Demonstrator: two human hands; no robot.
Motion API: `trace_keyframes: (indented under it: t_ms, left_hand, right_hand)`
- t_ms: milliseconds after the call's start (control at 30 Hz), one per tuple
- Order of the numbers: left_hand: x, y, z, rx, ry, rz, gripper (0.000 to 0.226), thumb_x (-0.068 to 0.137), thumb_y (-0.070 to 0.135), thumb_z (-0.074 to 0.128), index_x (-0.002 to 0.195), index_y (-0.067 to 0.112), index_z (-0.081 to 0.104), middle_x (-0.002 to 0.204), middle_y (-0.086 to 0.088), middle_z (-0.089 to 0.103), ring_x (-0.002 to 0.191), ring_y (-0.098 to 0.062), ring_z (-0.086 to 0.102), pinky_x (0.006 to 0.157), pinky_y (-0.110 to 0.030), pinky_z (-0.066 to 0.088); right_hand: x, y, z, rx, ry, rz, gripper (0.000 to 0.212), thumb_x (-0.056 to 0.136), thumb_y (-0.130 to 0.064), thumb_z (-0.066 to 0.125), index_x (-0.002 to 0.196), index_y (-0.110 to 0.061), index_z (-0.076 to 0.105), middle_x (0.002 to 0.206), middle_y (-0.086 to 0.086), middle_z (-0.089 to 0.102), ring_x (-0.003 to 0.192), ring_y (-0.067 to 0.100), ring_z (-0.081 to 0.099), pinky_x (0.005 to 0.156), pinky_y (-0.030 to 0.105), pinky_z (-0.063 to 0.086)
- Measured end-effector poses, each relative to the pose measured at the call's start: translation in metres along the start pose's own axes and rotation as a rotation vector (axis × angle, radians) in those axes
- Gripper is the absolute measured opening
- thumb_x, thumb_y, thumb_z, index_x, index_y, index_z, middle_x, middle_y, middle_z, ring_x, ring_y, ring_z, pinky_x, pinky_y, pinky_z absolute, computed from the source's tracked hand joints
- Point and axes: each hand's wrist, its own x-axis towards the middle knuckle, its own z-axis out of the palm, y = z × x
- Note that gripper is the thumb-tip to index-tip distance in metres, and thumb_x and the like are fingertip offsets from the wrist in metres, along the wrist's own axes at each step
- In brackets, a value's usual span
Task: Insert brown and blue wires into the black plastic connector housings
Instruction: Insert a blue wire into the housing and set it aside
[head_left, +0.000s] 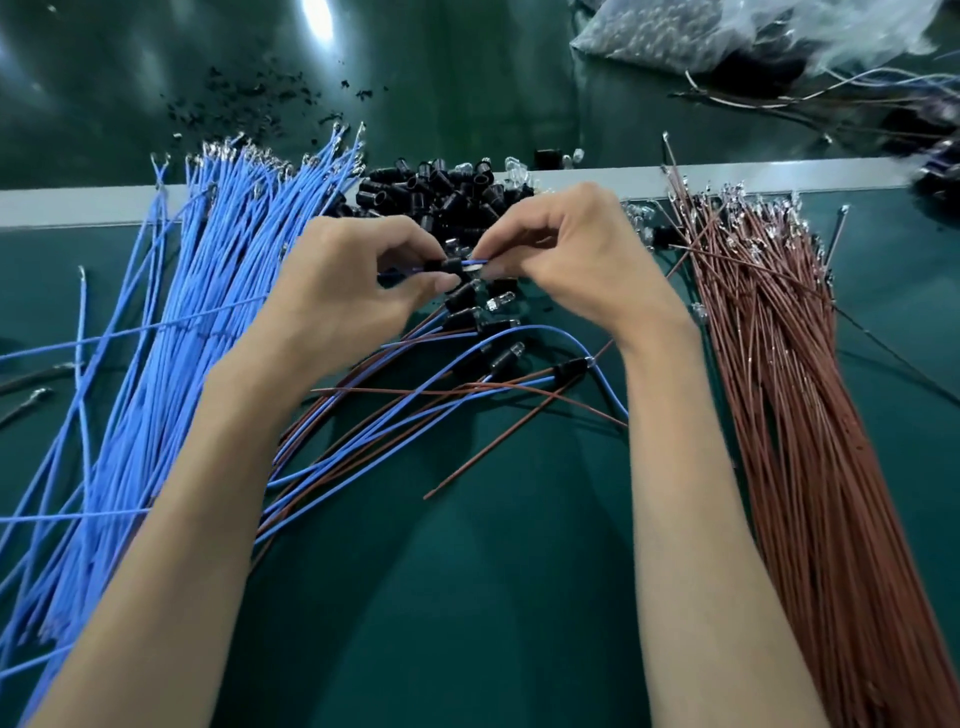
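Nothing readable is showing anywhere in view: no text, label, brand, number or sign.

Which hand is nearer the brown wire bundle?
Right. The right hand is just beside the brown wire bundle; the left hand is farther off, by the blue wires.
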Motion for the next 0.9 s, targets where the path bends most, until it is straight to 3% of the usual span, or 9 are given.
trace_keyframes:
  t_ms: [133,233,367,433,533,700,800,900]
  left_hand:
    - [0.000,0.002,0.008,-0.010,-0.033,0.013,0.020,0.085,0.024,0.072,0.100,0.012,0.070,0.077,-0.002,0.069,0.072,-0.024,0.064,0.076,-0.041,0.053]
    - [0.000,0.000,0.007,0.000,-0.035,0.025,0.017,0.087,0.023,0.068,0.099,0.011,0.071,0.076,0.000,0.069,0.068,-0.018,0.063,0.074,-0.042,0.053]
    - [0.001,-0.008,0.006,0.076,-0.031,-0.024,0.010,0.088,0.020,0.067,0.093,0.012,0.069,0.076,-0.004,0.069,0.066,-0.020,0.060,0.069,-0.037,0.050]
    - [0.000,-0.010,0.007,0.081,-0.033,-0.052,0.007,0.089,0.019,0.065,0.093,0.014,0.068,0.075,-0.002,0.068,0.059,-0.014,0.052,0.063,-0.031,0.046]
    - [0.000,-0.011,0.011,0.079,-0.037,-0.065,0.008,0.091,0.018,0.061,0.095,0.016,0.067,0.076,-0.001,0.066,0.060,-0.017,0.050,0.064,-0.035,0.047]
    - [0.000,-0.010,0.014,0.109,-0.026,-0.026,0.014,0.091,0.029,0.063,0.090,0.016,0.067,0.073,0.002,0.061,0.067,-0.021,0.052,0.068,-0.040,0.048]
    - [-0.001,-0.009,0.014,0.078,-0.015,0.017,0.017,0.091,0.025,0.064,0.089,0.009,0.067,0.078,-0.004,0.064,0.073,-0.023,0.056,0.070,-0.042,0.048]
    - [-0.001,-0.008,0.018,0.018,-0.002,0.040,0.014,0.090,0.017,0.064,0.088,0.004,0.067,0.078,-0.004,0.062,0.072,-0.021,0.055,0.069,-0.034,0.045]
  right_hand:
    - [0.002,-0.005,0.007,0.012,-0.010,-0.031,0.019,0.071,0.007,0.074,0.081,-0.010,0.075,0.069,-0.006,0.068,0.063,-0.005,0.060,0.065,0.011,0.049]
    - [0.002,-0.004,0.005,0.015,-0.028,-0.017,0.018,0.071,0.003,0.077,0.083,-0.010,0.073,0.070,-0.005,0.068,0.065,0.001,0.062,0.068,0.016,0.053]
    - [0.001,0.002,-0.003,-0.179,-0.132,0.088,0.025,0.066,-0.005,0.084,0.085,-0.020,0.074,0.076,-0.011,0.065,0.062,0.001,0.052,0.061,0.007,0.043]
    - [0.001,0.004,-0.005,-0.251,-0.174,0.119,0.026,0.067,-0.007,0.084,0.085,-0.023,0.075,0.086,-0.004,0.067,0.065,0.005,0.052,0.065,0.011,0.045]
    - [0.002,0.003,-0.002,-0.281,-0.177,0.122,0.024,0.070,-0.007,0.082,0.083,-0.026,0.075,0.095,0.001,0.061,0.068,0.009,0.050,0.069,0.018,0.045]
    - [0.000,0.008,-0.004,-0.244,-0.177,0.111,0.024,0.071,-0.008,0.081,0.082,-0.029,0.074,0.088,-0.005,0.052,0.067,0.007,0.048,0.063,0.006,0.039]
    - [-0.001,0.012,-0.007,-0.258,-0.157,0.119,0.026,0.068,-0.009,0.083,0.081,-0.030,0.073,0.088,-0.007,0.053,0.068,0.002,0.048,0.062,0.004,0.038]
    - [-0.002,0.016,-0.011,-0.245,-0.131,0.134,0.027,0.067,-0.009,0.084,0.078,-0.031,0.073,0.083,-0.013,0.051,0.069,0.002,0.048,0.062,0.003,0.038]
